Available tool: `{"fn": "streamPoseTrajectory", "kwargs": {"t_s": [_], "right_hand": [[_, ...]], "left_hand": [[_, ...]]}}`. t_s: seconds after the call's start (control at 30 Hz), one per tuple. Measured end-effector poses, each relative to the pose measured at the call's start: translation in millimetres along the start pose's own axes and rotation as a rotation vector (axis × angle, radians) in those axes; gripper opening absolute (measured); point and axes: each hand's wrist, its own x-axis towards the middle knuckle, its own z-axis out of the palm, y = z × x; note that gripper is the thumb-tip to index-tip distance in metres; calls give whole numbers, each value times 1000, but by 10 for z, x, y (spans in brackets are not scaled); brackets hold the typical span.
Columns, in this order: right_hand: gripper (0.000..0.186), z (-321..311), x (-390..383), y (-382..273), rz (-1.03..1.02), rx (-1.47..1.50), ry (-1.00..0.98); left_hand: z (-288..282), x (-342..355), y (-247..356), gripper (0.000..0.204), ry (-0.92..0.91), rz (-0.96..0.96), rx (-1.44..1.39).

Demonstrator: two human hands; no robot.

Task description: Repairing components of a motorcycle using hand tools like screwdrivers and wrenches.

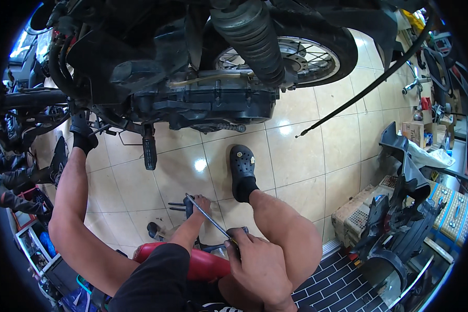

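Note:
My right hand is low in the middle, closed round the handle of a long screwdriver. Its metal shaft slants up and left toward my left hand. That hand reaches down to the tiled floor, its fingers resting on dark-handled tools; whether it grips one is hidden. I sit on a red stool. My left foot in a black sock and my right foot in a black clog rest near the underside of a motorcycle engine.
The rear wheel and a footpeg hang over the floor ahead. A loose black cable crosses at the right. Black plastic body panels, plastic crates and a cardboard box crowd the right side.

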Motion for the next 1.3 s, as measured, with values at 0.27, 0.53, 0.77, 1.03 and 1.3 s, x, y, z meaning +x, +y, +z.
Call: {"fn": "streamPoseTrajectory", "kwargs": {"t_s": [0.27, 0.53, 0.77, 1.03, 1.3], "right_hand": [[20, -158, 83, -81, 42, -29, -14], [19, -91, 102, -77, 62, -34, -29], [16, -8, 126, -12, -48, -74, 117], [21, -227, 530, -112, -170, -196, 334], [31, -623, 946, 121, -41, -372, 207]], "left_hand": [[48, 36, 140, 23, 73, -63, -47], [-188, 160, 117, 22, 339, -155, -349], [-839, 607, -181, 24, 768, -603, -1259], [-1757, -535, -872, 24, 878, -657, -1319], [-2202, -1655, -1493, 26, 959, -537, -1803]]}}
